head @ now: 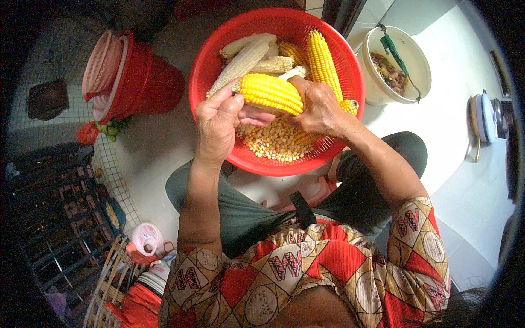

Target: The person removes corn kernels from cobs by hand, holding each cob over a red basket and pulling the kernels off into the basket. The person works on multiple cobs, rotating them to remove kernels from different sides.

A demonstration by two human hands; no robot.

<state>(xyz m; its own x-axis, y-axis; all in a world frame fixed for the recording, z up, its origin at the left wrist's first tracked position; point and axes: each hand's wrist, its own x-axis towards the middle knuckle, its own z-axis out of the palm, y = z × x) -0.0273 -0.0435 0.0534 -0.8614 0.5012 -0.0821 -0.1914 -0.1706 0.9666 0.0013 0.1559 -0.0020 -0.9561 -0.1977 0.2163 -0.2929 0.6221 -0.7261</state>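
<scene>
Between my two hands is a yellow ear of corn (270, 93), held roughly level above a red plastic colander basket (205, 49). My left hand (221, 119) grips its left end, fingers passing beneath. At the other end my right hand (320, 106) is closed around the ear, hiding its tip. Loose corn kernels (275, 141) lie heaped in the near part of the basket. Pale stripped cobs (246, 61) fill the far left, and another full yellow ear (322, 57) leans along the right side. Part of a further ear (305, 137) shows under my right hand.
Right of the basket stands a white bucket (422, 78) holding scraps and a green-gripped handle. Red buckets (160, 86) with a pink strainer (98, 65) lie at left. Lower left are a pink plastic jug (145, 238), a bamboo rack (104, 283) and a dark metal grille (53, 221).
</scene>
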